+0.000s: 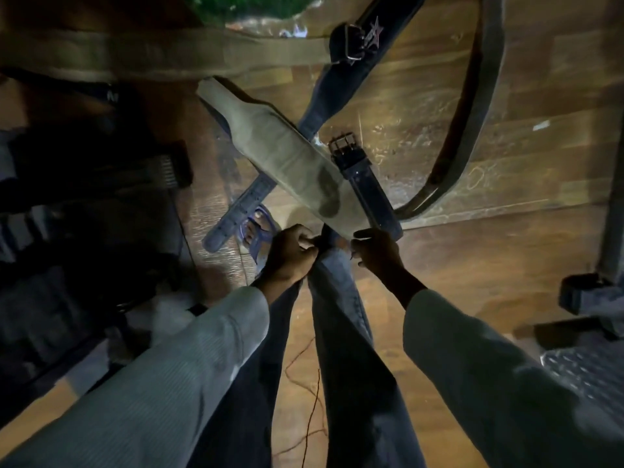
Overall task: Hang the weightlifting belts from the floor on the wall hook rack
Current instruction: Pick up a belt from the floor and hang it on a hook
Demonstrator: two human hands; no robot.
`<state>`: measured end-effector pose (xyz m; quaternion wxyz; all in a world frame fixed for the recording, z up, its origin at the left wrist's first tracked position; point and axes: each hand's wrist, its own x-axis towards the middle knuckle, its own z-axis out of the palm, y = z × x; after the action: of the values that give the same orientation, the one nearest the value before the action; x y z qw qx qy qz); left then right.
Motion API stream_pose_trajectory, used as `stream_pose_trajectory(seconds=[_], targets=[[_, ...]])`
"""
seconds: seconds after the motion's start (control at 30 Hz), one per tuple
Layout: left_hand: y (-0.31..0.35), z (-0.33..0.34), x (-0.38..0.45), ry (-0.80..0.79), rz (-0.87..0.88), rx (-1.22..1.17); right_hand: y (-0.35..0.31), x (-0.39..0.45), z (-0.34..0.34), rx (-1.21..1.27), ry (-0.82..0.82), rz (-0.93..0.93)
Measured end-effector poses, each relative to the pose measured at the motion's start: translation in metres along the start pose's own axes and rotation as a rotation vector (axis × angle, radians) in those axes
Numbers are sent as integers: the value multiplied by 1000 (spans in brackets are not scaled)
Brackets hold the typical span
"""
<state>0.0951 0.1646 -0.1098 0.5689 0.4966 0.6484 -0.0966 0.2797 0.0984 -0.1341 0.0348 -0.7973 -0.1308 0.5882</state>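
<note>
Several weightlifting belts lie crossed on the wooden floor. A wide olive belt [280, 153] runs diagonally through the middle, with a black strap and metal buckle [358, 177] along its right side. Under it lies a dark blue belt with a star [354, 38]. Another olive belt [135, 55] stretches across the top, and a curved belt [472, 113] stands on edge at the right. My left hand [290, 255] is closed at the olive belt's near end. My right hand [378, 251] grips that same end beside the black strap. My knees hide the belt's very tip.
Dark gym equipment [84, 197] fills the left side. A metal frame leg with a rubber foot [604, 258] and a patterned plate [587, 366] stand at the right. My foot in a blue sandal [256, 231] rests near the blue belt's end. A thin wire [304, 383] trails on the floor.
</note>
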Motion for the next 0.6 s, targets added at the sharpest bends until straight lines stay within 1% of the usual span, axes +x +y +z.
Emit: stream_pose_trajectory(seconds=[0.1, 0.27, 0.37, 0.47, 0.6], targets=[[-4, 15, 24, -21, 13, 53, 23, 31, 0, 92, 34, 55], [-13, 27, 71, 5, 10, 113, 37, 64, 5, 123, 79, 65], [-22, 29, 94, 36, 2, 115, 31, 76, 15, 123, 98, -18], [-25, 26, 107, 44, 13, 79, 27, 88, 25, 106, 67, -103], [-34, 16, 123, 92, 10, 51, 23, 116, 40, 105, 41, -160]])
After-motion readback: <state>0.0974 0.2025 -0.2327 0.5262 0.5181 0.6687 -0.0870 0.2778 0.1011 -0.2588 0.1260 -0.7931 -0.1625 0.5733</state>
